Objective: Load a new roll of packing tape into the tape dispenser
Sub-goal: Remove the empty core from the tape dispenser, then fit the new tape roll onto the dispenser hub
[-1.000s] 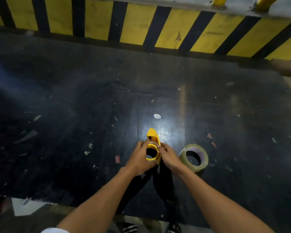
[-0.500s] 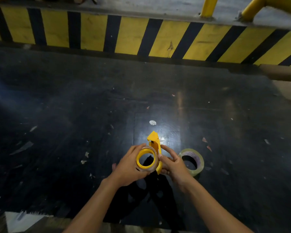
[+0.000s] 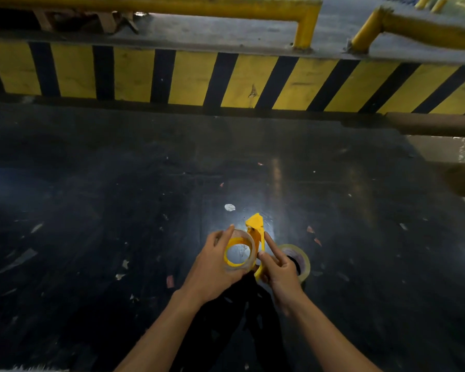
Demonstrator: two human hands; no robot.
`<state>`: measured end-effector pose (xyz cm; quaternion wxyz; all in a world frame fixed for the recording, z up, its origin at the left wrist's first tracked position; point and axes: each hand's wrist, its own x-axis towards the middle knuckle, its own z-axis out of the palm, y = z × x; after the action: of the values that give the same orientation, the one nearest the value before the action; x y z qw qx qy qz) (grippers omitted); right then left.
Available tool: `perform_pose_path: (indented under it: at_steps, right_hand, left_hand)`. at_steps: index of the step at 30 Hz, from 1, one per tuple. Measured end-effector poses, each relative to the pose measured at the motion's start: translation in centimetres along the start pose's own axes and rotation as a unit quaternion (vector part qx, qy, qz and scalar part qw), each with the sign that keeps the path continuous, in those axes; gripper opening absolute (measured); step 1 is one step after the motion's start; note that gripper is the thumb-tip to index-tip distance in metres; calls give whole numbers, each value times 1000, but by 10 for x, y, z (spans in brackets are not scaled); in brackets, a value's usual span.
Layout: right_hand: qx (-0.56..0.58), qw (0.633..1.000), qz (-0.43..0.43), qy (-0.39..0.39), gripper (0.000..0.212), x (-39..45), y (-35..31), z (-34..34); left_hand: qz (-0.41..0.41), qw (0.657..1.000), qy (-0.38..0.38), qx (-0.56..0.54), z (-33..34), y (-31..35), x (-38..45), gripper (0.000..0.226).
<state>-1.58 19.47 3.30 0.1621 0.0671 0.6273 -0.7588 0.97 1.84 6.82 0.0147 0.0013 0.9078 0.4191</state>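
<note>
My left hand [image 3: 212,269] grips a nearly spent tape ring with a yellow core [image 3: 239,254], held just left of the yellow tape dispenser [image 3: 257,232]. My right hand [image 3: 278,267] holds the dispenser by its lower part, index finger stretched along its side. The dispenser's pointed yellow end sticks up beyond the fingers. A fuller roll of clear packing tape [image 3: 302,260] lies flat on the dark floor just right of my right hand, partly hidden by it.
The dark glossy floor [image 3: 118,210] is littered with small paper and tape scraps. A yellow-and-black striped curb [image 3: 188,76] runs across the far side, with yellow metal rails [image 3: 305,25] above. A brown ledge [image 3: 435,124] sits at the right.
The yellow-cored ring has come off the dispenser to the left in my left hand. The camera has tilted up, showing more of the curb and rails.
</note>
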Motion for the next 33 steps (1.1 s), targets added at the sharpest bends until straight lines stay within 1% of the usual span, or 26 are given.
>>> perform_pose_path:
  at_steps: [4, 7, 10, 12, 14, 17, 21, 24, 26, 28, 29, 31, 33]
  right_hand:
    - [-6, 998, 5, 66, 42, 4, 1, -12]
    - [-16, 994, -10, 107, 46, 5, -2, -22]
    - [-18, 992, -19, 121, 48, 1, -7, -34]
    - [-19, 992, -18, 126, 48, -1, -10, -42]
    - [-18, 991, -10, 133, 49, -1, -9, -51]
    - [-9, 990, -16, 138, 48, -3, -12, -62]
    - [15, 989, -19, 146, 48, -8, -15, -75]
    - [14, 989, -19, 149, 50, -11, -18, -86]
    - [21, 986, -19, 163, 48, -10, -22, -94]
    - [22, 985, -29, 171, 49, -10, -27, -102]
    - [20, 984, -34, 176, 49, -11, -30, -105]
    - [12, 981, -41, 190, 49, -13, -35, -115]
    - [10, 978, -41, 203, 48, -15, -38, -125]
  left_hand:
    - [-13, 998, 51, -16, 3, -7, 3, 106]
    - [-70, 994, 76, 28, 4, -25, 5, 103]
    - [-160, 984, 49, 57, 8, -50, 4, 99]
    - [-199, 977, 31, 74, 12, -62, 2, 100]
    - [-233, 969, 39, 71, 16, -69, 4, 100]
    - [-266, 960, 53, 71, 22, -80, 7, 100]
    - [-291, 953, 35, 77, 26, -91, 10, 99]
    - [-320, 936, 25, 144, 27, -86, 15, 108]
    - [-304, 934, 41, 181, 33, -72, 19, 116]
    - [-226, 952, 59, 199, 48, -53, 25, 113]
    - [-180, 961, 55, 203, 58, -41, 28, 109]
    - [-107, 976, 12, 191, 82, -16, 36, 105]
    - [-78, 984, -50, 152, 107, 8, 45, 106]
